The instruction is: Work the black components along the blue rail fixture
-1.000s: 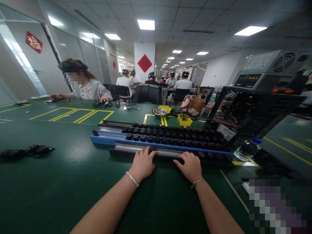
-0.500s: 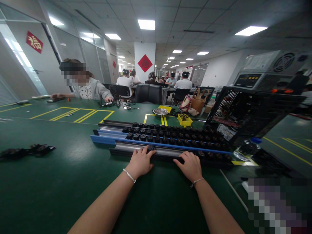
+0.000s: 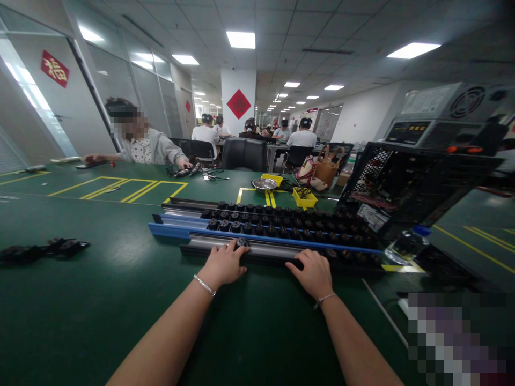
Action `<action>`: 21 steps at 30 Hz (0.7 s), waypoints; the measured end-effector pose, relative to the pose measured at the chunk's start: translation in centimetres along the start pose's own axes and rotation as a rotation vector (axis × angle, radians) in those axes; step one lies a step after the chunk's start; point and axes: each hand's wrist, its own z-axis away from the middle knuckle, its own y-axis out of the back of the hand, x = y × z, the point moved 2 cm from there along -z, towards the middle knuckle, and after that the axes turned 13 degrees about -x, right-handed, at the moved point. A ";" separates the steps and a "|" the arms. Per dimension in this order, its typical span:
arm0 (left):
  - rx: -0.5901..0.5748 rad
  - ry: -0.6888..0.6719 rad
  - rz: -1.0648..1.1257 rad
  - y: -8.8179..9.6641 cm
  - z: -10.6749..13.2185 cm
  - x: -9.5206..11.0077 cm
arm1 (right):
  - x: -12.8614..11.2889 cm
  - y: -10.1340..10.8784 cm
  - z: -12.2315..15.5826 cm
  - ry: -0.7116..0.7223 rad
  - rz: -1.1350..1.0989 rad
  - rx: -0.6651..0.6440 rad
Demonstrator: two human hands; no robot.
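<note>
Several long rails (image 3: 209, 242) lie side by side on the green table (image 3: 100, 300), each carrying a row of small black parts (image 3: 281, 222). My left hand (image 3: 223, 265) rests on the nearest rail, its fingers closed around one small black part (image 3: 242, 242) at the row's left end. To the right, my right hand (image 3: 314, 274) curls its fingers over the same rail and presses on it.
A black mesh crate (image 3: 402, 185) and a grey machine (image 3: 446, 115) stand at the right, with a water bottle (image 3: 406, 245) lying below. Yellow bins (image 3: 304, 198) and a metal bowl (image 3: 264, 185) sit behind the rails. Black parts (image 3: 44, 249) lie at left. People work at the back.
My left hand has slid to the left along the nearest rail, taking the small black part with it. My right hand has stayed in place.
</note>
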 end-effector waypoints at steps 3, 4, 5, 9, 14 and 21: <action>-0.015 -0.003 -0.009 0.0 -0.1 -0.4 | 0.0 -0.1 0.0 0.002 0.005 0.011; -0.014 -0.004 -0.010 0.0 -0.2 -0.4 | 0.1 -0.1 0.0 0.002 0.005 0.015; -0.012 -0.004 -0.009 0.0 -0.2 -0.4 | 0.1 -0.1 0.0 0.002 0.004 0.017; -0.018 0.006 0.000 0.2 -0.1 -0.5 | 0.1 -0.1 0.0 -0.003 -0.006 0.005; -0.044 0.038 0.020 0.5 0.1 -1.0 | 0.0 0.0 0.0 -0.001 -0.008 0.002; -0.063 0.047 0.027 0.7 0.2 -1.4 | 0.0 0.1 0.0 -0.010 -0.015 -0.020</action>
